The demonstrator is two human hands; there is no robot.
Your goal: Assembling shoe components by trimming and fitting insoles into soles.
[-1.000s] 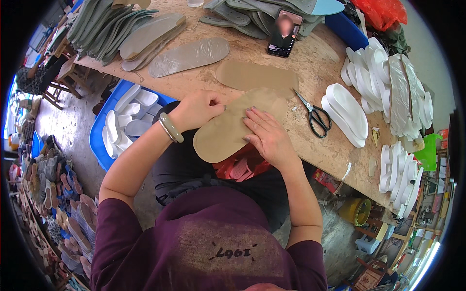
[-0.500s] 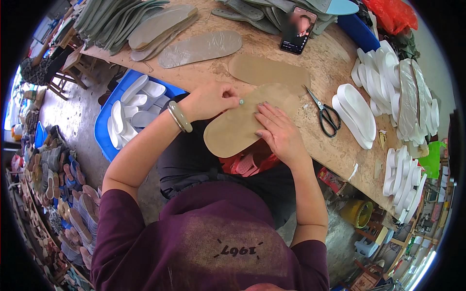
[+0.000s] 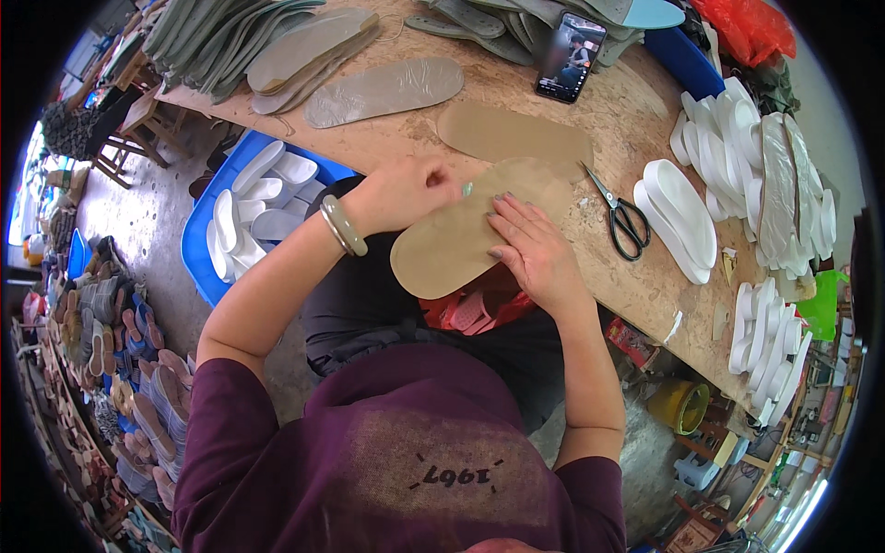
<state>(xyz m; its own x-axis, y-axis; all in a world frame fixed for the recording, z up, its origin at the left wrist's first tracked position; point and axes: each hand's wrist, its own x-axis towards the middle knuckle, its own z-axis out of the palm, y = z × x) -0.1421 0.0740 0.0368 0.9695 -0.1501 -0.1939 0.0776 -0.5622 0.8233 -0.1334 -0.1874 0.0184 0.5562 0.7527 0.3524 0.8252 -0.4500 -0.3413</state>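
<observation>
A tan insole [image 3: 444,247] lies slanted at the table's front edge, its near end overhanging my lap. My right hand [image 3: 536,251] rests flat on it, fingers stretched out and thumb apart. Bent fingers close my left hand [image 3: 406,192] at the insole's left edge; a pale green spot shows at its fingertip. What those fingers pinch, if anything, is too small to make out. Behind lies a second tan insole [image 3: 516,135], partly under the first. To the right are black-handled scissors [image 3: 625,221], blades slightly apart, and a pair of white shoe soles [image 3: 678,221].
More white soles stand in rows [image 3: 724,152] at the right. A blue bin [image 3: 195,241] of white soles is left of my lap. Grey pieces [image 3: 217,46], a shiny insole [image 3: 385,92] and a phone [image 3: 572,57] occupy the table's far side.
My left hand has shifted slightly at the insole's edge, its fingers blurred. My right hand stays flat on the insole. The phone's picture differs.
</observation>
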